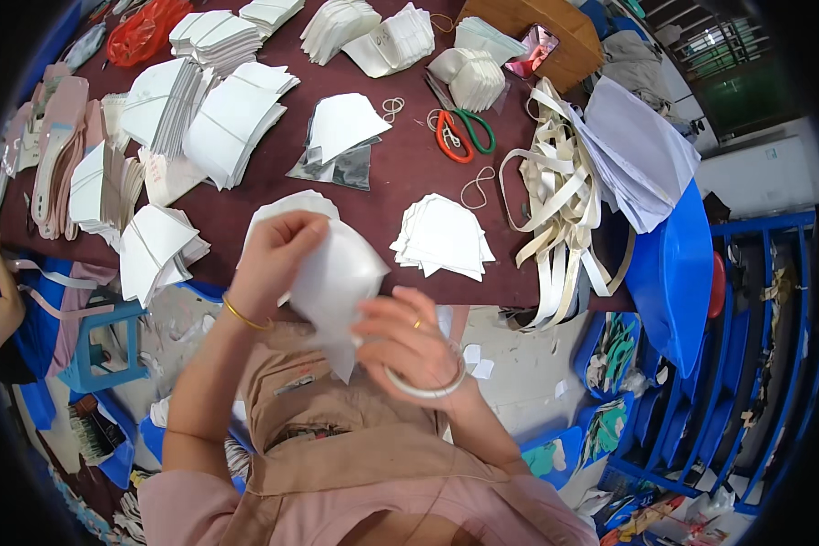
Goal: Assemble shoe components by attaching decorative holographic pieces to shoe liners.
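Note:
My left hand [284,255], with a gold bangle at its wrist, is closed in a pinch on the top of a white cut piece [338,278]. The piece hangs bent over the table's front edge, its pointed lower corner in front of my apron. Beside its lower right edge is my right hand [408,346], wearing a ring and a pale bangle. Its fingers are loosely spread and slightly blurred; they are near or touching the piece. More white pieces [287,202] lie partly hidden behind my left hand. A loose stack of similar pieces [442,235] lies to the right.
Stacks of white pieces [237,123] cover the dark red table [355,77] at left and back. Red-and-green-handled scissors [455,136], a phone [532,50] and cream straps [560,200] lie to the right. Blue bins [678,273] stand beyond. Another person's arm [5,291] shows far left.

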Tool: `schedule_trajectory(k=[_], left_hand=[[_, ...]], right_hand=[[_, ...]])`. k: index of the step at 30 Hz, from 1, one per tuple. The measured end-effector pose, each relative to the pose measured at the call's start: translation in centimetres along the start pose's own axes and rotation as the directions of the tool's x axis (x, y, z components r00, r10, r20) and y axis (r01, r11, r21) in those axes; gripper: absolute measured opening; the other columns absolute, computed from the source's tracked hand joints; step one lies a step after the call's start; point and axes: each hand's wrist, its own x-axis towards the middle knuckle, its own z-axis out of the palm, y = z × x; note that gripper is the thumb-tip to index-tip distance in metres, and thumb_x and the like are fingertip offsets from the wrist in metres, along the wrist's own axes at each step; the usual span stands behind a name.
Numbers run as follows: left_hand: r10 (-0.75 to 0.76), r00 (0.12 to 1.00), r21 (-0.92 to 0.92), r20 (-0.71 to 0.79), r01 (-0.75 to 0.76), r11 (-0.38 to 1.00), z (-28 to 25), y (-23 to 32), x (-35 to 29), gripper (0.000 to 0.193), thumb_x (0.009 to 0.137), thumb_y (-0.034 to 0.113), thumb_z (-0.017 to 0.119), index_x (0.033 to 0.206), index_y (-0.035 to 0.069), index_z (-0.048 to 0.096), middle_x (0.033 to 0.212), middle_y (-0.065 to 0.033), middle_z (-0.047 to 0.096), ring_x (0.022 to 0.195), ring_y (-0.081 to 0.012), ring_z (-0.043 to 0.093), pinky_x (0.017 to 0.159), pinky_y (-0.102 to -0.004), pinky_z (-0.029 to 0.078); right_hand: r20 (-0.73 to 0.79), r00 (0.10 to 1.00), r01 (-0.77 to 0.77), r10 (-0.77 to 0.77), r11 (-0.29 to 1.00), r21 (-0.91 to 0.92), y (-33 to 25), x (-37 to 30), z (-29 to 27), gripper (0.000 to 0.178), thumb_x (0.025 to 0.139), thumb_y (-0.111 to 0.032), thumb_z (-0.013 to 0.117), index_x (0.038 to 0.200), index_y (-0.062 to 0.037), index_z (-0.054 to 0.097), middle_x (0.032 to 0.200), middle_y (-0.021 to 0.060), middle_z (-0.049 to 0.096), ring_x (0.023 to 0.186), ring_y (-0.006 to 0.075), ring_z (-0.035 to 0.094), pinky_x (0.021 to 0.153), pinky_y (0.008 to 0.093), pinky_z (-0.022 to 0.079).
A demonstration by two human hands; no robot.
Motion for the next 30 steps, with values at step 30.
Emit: schedule_trajectory(k=[30], left_hand=[[0.018, 0.434, 0.215, 0.901, -0.481, 0.85, -0.4, 7.0, -0.4, 0.019, 0.082, 0.014, 0.055, 0.095, 0.001, 0.062, 0.086, -0.0096, 0.064, 0.077, -0.0251, 0.062, 0.066, -0.0331, 0.048]], right_hand=[[0.097, 0.957, -0.288, 0.273, 0.931, 0.226, 1.4, -3.5, -0.6, 0.015, 0.071, 0.0, 0.071, 0.071, -0.0041, 0.057, 0.066, 0.0066, 0.057, 0.059, 0.0228, 0.054, 0.058, 0.0327, 0.042]])
